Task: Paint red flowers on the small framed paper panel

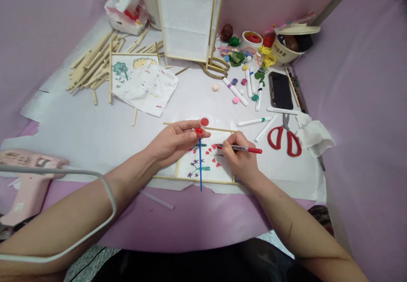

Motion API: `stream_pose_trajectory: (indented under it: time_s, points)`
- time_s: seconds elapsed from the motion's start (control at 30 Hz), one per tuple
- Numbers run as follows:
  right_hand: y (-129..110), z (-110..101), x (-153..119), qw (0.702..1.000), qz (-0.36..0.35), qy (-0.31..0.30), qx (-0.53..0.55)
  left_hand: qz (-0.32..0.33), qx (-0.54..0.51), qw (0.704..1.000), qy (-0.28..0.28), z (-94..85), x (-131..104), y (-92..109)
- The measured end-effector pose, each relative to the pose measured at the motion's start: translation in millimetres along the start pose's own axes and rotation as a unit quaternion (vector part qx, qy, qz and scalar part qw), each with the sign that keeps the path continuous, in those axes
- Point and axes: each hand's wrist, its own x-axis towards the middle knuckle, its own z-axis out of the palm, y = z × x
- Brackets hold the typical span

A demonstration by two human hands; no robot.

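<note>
My left hand (173, 142) pinches a small open pot of red paint (199, 132), its red-stained lid (204, 122) tilted up behind it. A thin blue stick (200, 167) hangs down in front, its top at the pot. In my right hand (241, 157) is a red-ended pen (243, 148), its tip at the red flowers on a white panel (219, 173). The panel lies flat in a thin wooden frame (206, 181) and also bears purple star-shaped flowers and green marks. Part of the panel is hidden under my hands.
Red scissors (294, 144), markers (252, 122) and a phone (281, 91) lie right. Behind stand a white-panelled wooden frame structure (186, 23) and a bowl (284, 51). Wooden sticks (95, 61) and a stained cloth (152, 89) are left, a pink glue gun (32, 184) nearer.
</note>
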Motion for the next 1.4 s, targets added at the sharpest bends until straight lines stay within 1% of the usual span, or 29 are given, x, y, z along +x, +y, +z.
stream_pose_trajectory:
  time_s: [0.2, 0.27, 0.37, 0.47, 0.53, 0.6, 0.63, 0.7, 0.73, 0.83, 0.9, 1.0, 1.13, 1.27, 1.4]
  points:
    - [1, -1, 0, 1.000, -0.002, -0.001, 0.016, -0.012, 0.005, 1.000, 0.003, 1.3, -1, 1]
    - [3, -2, -1, 0.999, 0.007, 0.013, 0.043, -0.007, 0.005, 1.000, 0.007, 2.0, -1, 2]
    - [6, -1, -5, 0.993, 0.003, 0.054, 0.103, -0.006, 0.002, 1.000, 0.018, 2.7, -1, 2]
    - [8, 1, -7, 0.986, -0.030, 0.087, 0.136, -0.006, -0.003, 0.999, 0.033, 3.2, -1, 2]
    - [9, 1, -5, 0.985, -0.061, 0.105, 0.120, 0.001, -0.009, 0.999, 0.041, 3.7, -2, 3]
    - [9, -4, 0, 0.985, -0.105, 0.109, 0.079, 0.009, -0.012, 0.999, 0.046, 5.0, -3, 4]
    - [9, -9, 3, 0.985, -0.132, 0.102, 0.051, 0.013, -0.012, 0.999, 0.048, 5.9, -4, 5]
    - [12, -21, 9, 0.980, -0.184, 0.069, -0.012, 0.020, -0.010, 0.998, 0.055, 8.1, -6, 9]
    - [15, -29, 12, 0.977, -0.199, 0.056, -0.047, 0.024, -0.008, 0.998, 0.058, 9.3, -7, 11]
    - [23, -50, 18, 0.971, -0.196, 0.004, -0.139, 0.048, -0.013, 0.997, 0.057, 12.5, -12, 18]
    - [27, -59, 18, 0.966, -0.191, -0.012, -0.177, 0.072, -0.020, 0.995, 0.059, 14.4, -15, 23]
    - [31, -62, 18, 0.958, -0.190, -0.025, -0.212, 0.093, -0.022, 0.993, 0.062, 18.3, -20, 30]
    - [35, -59, 18, 0.951, -0.183, -0.052, -0.244, 0.102, -0.022, 0.993, 0.063, 25.2, -26, 35]
    - [40, -59, 18, 0.946, -0.173, -0.072, -0.264, 0.105, -0.027, 0.992, 0.069, 29.0, -33, 33]
    - [45, -62, 18, 0.949, -0.156, -0.073, -0.264, 0.098, -0.030, 0.993, 0.066, 27.3, -36, 27]
